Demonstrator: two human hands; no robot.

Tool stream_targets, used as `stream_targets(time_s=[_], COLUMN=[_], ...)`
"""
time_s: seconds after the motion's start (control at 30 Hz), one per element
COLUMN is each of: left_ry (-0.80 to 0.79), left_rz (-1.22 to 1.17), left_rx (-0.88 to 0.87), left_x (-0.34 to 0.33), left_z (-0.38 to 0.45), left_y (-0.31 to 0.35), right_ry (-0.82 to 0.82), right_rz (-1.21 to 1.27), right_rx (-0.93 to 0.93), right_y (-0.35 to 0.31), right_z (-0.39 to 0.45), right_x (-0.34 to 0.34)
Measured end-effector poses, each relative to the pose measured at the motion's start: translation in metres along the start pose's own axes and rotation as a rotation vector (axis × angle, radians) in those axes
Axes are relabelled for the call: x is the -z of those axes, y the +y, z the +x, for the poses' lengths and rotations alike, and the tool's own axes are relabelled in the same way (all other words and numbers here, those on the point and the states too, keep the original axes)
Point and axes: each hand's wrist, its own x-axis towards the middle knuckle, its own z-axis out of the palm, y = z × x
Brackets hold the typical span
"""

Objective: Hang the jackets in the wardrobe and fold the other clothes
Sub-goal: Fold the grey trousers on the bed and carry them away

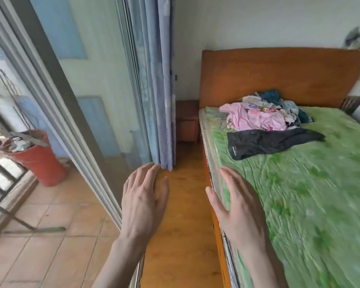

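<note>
From the head view, I have both hands out in front of me and neither one carries anything. My left hand (142,201) hangs over the orange floor (181,215) with its fingers (148,173) straight and loosely spread, released. My right hand (235,202) is held at the near edge of the bed (320,204), its fingers (227,177) also straight and released; whether they touch the green cover I cannot tell, as the picture is smeared there.

The clothes are well beyond my fingers, up toward the headboard (279,73). A dark garment (268,142) lies spread flat on the cover, nearest to my right fingers but still well apart from them. Just behind it, touching it, is a loose pile of clothes (268,113) with a pink piece on top.

I judge the task as barely begun, or not at all: nothing looks folded, the pile is a heap, and I see no hanger and no wardrobe here. Whether the dark garment is a jacket I cannot say. Sorting, hanging and folding all appear to be left.

Beyond my left fingers hang blue curtains (160,90).
</note>
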Motion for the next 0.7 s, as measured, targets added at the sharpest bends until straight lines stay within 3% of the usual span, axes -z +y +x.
stream_targets(time_s=[0.33, 0.7], left_ry=[-0.129, -0.112], left_rz=[-0.090, -0.072], left_rx=[-0.185, -0.275], left_x=[-0.100, -0.245], left_z=[0.107, 0.294], left_y=[-0.010, 0.005], right_ry=[0.093, 0.316], right_rz=[-0.106, -0.249], right_rx=[-0.153, -0.328], right_y=[0.058, 0.169], right_z=[0.083, 0.280], right_x=[-0.049, -0.079])
